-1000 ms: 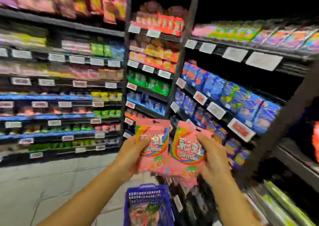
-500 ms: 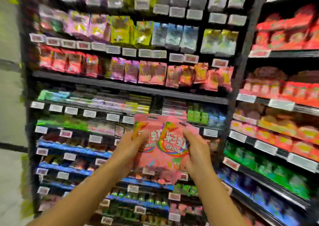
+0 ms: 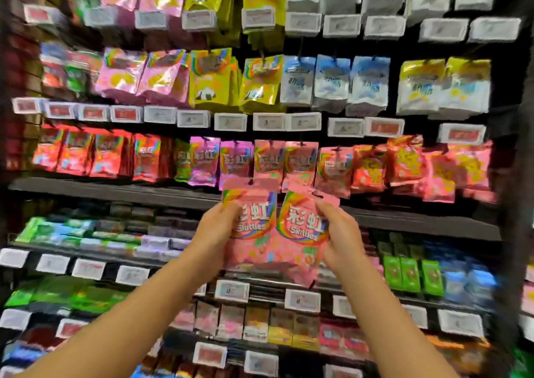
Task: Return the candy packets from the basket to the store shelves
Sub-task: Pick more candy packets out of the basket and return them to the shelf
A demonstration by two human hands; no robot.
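Gripping pink Skittles packets (image 3: 277, 233), left hand (image 3: 213, 233) and right hand (image 3: 342, 237), thumbs in front.

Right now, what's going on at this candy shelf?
A person is standing at the store shelves holding up pink Skittles packets. The left hand grips the left packet and the right hand grips the right packet, side by side in front of the chest. Both are raised just below a hanging row of matching pink packets. Neither packet is hung yet.
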